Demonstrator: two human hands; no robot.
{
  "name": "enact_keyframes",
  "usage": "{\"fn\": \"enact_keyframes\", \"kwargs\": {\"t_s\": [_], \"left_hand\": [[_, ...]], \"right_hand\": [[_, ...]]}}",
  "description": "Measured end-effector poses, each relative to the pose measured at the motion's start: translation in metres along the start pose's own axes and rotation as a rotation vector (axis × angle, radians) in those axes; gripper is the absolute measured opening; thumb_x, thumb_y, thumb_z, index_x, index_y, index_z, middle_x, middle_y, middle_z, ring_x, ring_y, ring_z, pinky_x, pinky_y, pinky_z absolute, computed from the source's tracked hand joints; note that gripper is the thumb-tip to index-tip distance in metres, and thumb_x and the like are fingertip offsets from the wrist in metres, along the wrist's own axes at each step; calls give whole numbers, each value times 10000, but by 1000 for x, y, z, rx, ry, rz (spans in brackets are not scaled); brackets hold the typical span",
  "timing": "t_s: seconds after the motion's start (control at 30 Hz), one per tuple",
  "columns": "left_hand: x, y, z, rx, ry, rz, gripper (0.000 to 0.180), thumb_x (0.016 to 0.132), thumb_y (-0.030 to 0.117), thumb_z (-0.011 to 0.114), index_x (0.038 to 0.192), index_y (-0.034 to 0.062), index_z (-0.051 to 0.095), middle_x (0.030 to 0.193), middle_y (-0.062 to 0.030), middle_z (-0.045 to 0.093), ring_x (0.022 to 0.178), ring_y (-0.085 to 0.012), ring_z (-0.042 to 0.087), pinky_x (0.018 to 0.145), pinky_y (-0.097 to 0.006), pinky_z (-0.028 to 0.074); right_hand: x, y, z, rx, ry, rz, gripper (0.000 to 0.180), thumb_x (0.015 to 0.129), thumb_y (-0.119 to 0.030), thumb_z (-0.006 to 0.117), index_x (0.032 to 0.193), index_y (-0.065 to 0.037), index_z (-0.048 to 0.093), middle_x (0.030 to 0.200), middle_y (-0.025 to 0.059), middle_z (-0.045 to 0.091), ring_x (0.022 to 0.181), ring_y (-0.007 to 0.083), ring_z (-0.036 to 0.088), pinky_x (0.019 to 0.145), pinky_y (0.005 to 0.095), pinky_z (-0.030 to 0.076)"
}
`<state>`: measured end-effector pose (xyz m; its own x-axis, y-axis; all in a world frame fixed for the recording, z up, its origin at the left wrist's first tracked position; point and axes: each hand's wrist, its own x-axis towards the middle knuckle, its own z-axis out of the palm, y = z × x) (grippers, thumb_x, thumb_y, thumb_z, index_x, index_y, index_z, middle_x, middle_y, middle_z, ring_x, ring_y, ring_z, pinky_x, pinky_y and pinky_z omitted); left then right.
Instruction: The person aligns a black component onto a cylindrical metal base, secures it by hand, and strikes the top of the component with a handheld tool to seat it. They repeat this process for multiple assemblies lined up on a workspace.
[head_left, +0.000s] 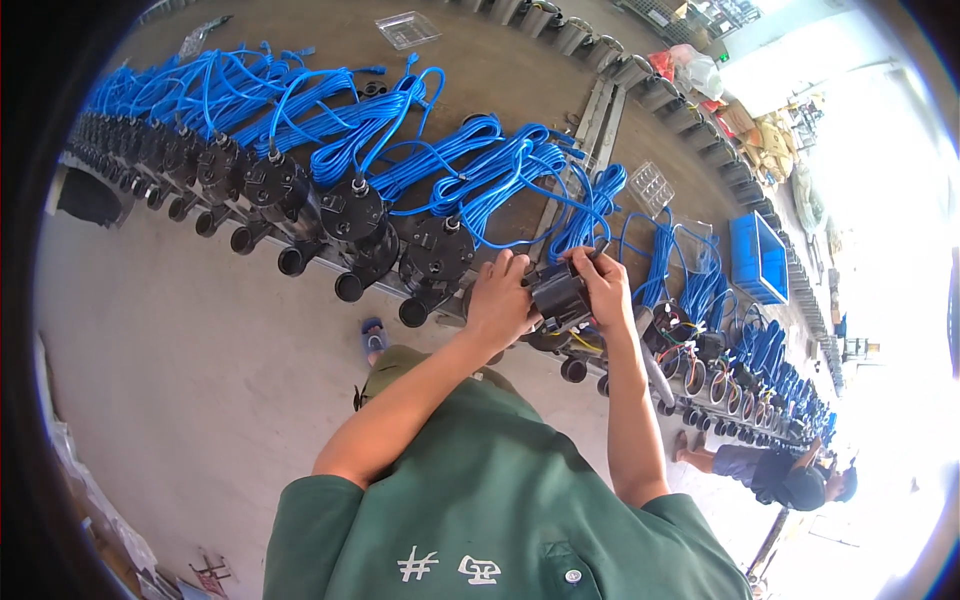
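Both hands meet over the bench edge around a black plastic cap-like part [560,292], with ridges on its side. My left hand [500,305] grips its left side with bent fingers. On the other side my right hand [603,288] pinches it near the top, where a short black stub sticks up by the fingertips. Below it, partly hidden, an open pump body shows some yellow wire [584,340]. Just left of my left hand stands a closed black pump [437,258] with a round side outlet. A coiled blue cable [590,212] lies beyond my hands.
Several black pumps [352,225] line the bench edge leftward, with blue cable bundles [380,115] behind. To the right stand open pump bodies with coloured wires [690,350]. A blue crate [758,258] and clear plastic trays [650,188] rest farther back. Another person [790,475] works at far right.
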<state>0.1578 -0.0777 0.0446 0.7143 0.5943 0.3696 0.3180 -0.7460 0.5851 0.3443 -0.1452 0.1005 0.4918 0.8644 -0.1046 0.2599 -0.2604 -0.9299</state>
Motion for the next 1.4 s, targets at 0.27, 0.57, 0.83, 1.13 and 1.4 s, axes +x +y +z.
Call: {"fn": "enact_keyframes", "kwargs": {"t_s": [0.27,0.57,0.83,1.13,1.4], "left_hand": [[-5,-11,12,83,-111,-45,204,746,243,826,823,86,722,1116,-63,540,1060,-282,557,844,-444,477],[-12,-11,9,-10,-108,-128,306,785,203,795,1012,37,677,1246,-126,550,1128,-346,556,918,-499,499],[-61,-13,0,-8,113,-42,444,806,277,800,1209,124,691,1508,-188,474,1280,-406,513,995,-525,468],[-56,-6,-16,-188,51,-203,376,744,263,843,1094,155,756,1431,-155,566,1212,-359,587,942,-474,534],[-47,-13,-1,-234,105,-215,415,736,186,846,1134,138,738,1364,-155,626,1137,-335,630,931,-430,563]], "right_hand": [[-11,13,5,154,66,114,302,1022,-285,673,1085,-2,761,951,23,733,834,96,634,775,260,496],[-15,9,17,-5,217,95,297,1003,-271,695,1075,7,770,891,10,732,806,77,613,753,244,482],[-20,7,38,-206,315,31,358,985,-322,704,1107,8,769,830,37,735,775,93,618,748,264,490],[-22,-6,33,-272,224,24,359,959,-302,751,1088,33,770,779,20,707,730,66,585,702,240,486],[-24,-4,36,-184,267,-11,356,958,-291,757,1094,38,766,766,21,702,740,49,563,690,236,473]]}}
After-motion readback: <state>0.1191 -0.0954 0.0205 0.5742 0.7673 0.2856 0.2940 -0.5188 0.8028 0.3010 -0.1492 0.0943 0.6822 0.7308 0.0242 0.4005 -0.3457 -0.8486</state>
